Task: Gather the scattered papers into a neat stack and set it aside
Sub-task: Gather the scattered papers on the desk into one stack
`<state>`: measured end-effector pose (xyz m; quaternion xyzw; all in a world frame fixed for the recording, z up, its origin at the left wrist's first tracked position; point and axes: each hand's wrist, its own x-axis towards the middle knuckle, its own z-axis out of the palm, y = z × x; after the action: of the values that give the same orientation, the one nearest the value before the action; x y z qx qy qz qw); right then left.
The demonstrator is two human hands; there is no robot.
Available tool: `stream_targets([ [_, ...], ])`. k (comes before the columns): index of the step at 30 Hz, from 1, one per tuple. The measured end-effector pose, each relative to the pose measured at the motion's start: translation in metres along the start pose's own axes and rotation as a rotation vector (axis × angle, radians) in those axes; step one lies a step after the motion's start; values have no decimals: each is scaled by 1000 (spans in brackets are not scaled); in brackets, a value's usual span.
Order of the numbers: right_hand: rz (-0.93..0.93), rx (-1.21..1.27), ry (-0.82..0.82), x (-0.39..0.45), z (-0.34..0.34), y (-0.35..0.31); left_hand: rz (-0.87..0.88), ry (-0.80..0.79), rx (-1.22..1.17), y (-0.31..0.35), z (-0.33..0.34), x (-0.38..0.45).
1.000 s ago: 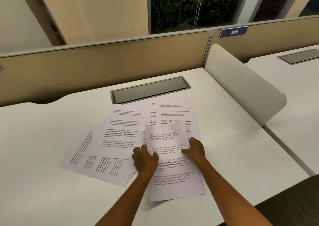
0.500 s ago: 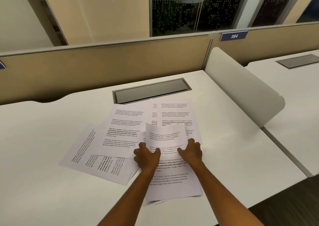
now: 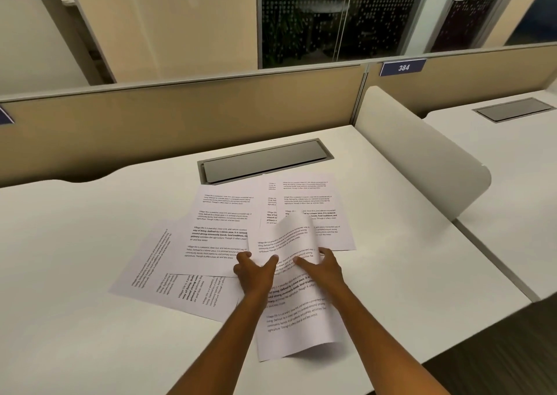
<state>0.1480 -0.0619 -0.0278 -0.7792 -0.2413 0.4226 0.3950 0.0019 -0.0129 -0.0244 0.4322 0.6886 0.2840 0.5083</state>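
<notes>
Several printed white sheets lie fanned out on the white desk (image 3: pixel 75 319). One sheet (image 3: pixel 289 313) is lifted between my hands, its far end curling upward and its near end bowed above the desk edge. My left hand (image 3: pixel 254 272) pinches its left edge, thumb on top. My right hand (image 3: pixel 324 266) grips its right edge, thumb across the print. Two overlapping sheets (image 3: pixel 313 201) lie flat beyond it, another (image 3: pixel 223 222) lies to the left, and more angled sheets (image 3: pixel 156 268) spread at the lower left.
A grey cable-tray lid (image 3: pixel 265 161) is set into the desk behind the papers. A tan partition (image 3: pixel 180 114) runs along the back. A white curved divider (image 3: pixel 422 153) bounds the right side, with a neighbouring desk (image 3: pixel 518 159) beyond. The near desk edge sits just below the lifted sheet.
Both hands have raised the held sheet; its far end now curls up more and its near end has come off the desk. The other sheets have not moved.
</notes>
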Motion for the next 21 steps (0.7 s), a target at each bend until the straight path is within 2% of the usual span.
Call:
stream_targets([
  [3,35,238,-98,-4,-3,-3,21,1,12,-4,-4,1],
  [6,6,360,-217,-11,-11,-11,31,-13,13,-6,-8,2],
  [10,-53,346,-326,-18,-27,-23,33,-54,8,-5,-13,3],
  [18,-146,236,-377,-30,-46,-60,37,-154,-100,-5,-22,0],
  [21,-180,245,-373,-36,-53,-75,-54,-321,-243,-1,-23,1],
])
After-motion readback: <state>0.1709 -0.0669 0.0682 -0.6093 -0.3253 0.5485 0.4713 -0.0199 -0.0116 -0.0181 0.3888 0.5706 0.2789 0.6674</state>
